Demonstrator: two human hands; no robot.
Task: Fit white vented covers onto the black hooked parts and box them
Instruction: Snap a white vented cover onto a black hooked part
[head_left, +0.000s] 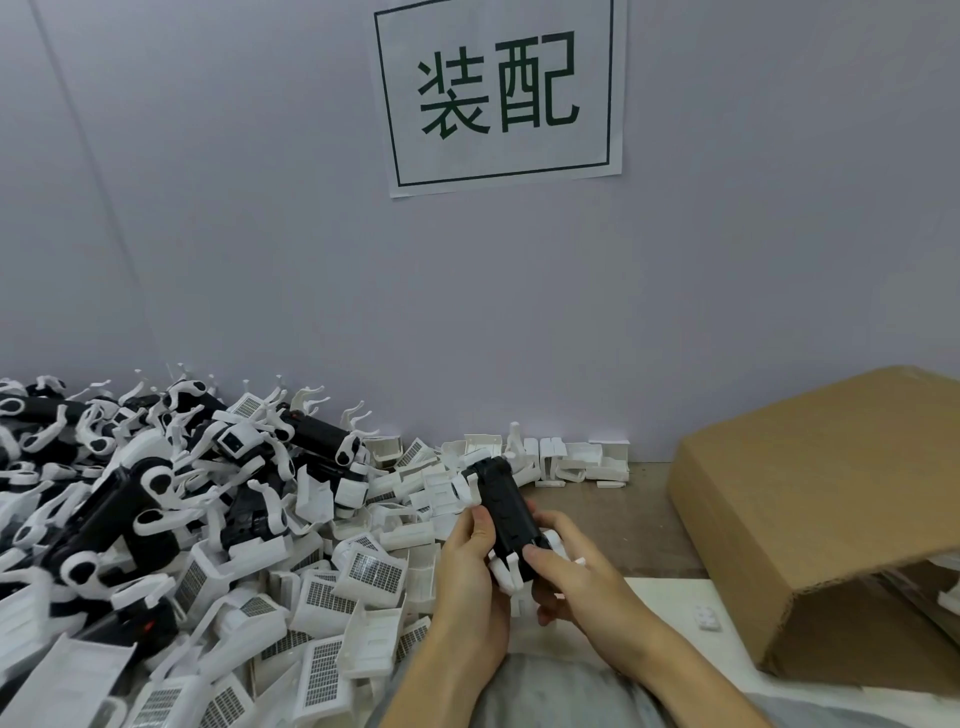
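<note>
Head view. We see a black hooked part (506, 512), an oblong body of matt, ribbed black plastic, held above the workbench (618, 512) with its long axis running away from us. White curved hooks project from both of its ends: one beside its far end, others below its near end.

The left hand (470, 561) grips the part's left flank, thumb and fingertips curled against the black body. The right hand (563, 566) grasps the near right end, its thumb lying across the body's lower face and its fingers wrapped behind. The part thus sits between the two thumbs, touching both.

To the left we see a loose heap of black hooked parts (114, 499), glossy black bodies tangled with thin white hooks. In front of it and along the wall (311, 260) spreads a heap of white vented covers (343, 587), shallow moulded shells each bearing a rectangular grid of small dark openings.

At right stands a cardboard box (810, 493) of plain brown corrugated board, one flap leaning over its opening; its contents are mostly hidden. A small white piece (707, 618) lies on the pale surface just beside it. A paper sign (498, 93) with green characters hangs on the wall.
</note>
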